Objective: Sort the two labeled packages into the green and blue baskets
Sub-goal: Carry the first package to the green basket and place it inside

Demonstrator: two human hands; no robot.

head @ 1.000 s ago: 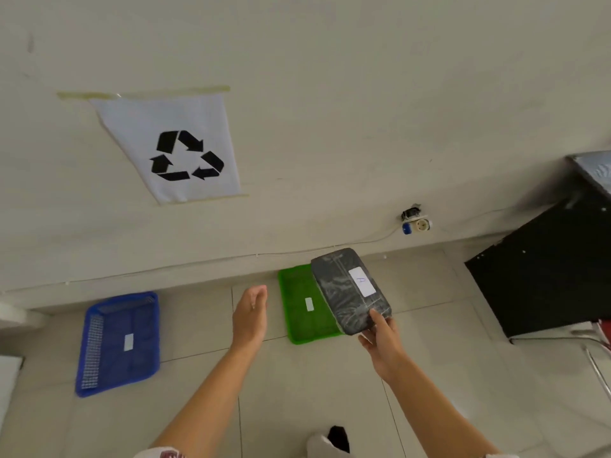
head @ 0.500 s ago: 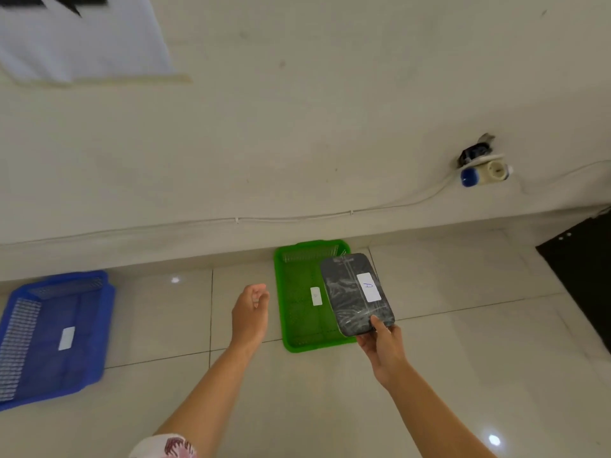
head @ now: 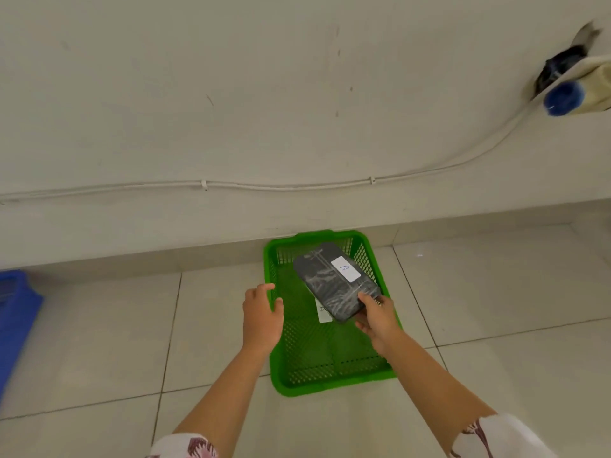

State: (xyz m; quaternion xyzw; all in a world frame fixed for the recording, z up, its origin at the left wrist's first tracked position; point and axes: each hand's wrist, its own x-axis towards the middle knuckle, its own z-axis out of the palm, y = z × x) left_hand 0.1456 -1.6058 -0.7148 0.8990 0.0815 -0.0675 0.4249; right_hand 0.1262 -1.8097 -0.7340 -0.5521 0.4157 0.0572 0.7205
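A dark wrapped package with a white label marked "A" is gripped at its near end by my right hand. It hangs tilted over the green basket, which stands on the tiled floor against the wall. A white tag lies on the basket's bottom, partly hidden under the package. My left hand hovers at the basket's left rim, fingers loosely curled and holding nothing. Only a corner of the blue basket shows at the far left. No second package is in view.
A white cable runs along the wall above the baskets. A wall socket with a blue plug sits at the upper right. Pale floor tiles surround the green basket.
The view has closed in on the green basket and dropped lower. My right hand has carried the package from the basket's right edge to over its inside. My left hand has moved to the left rim.
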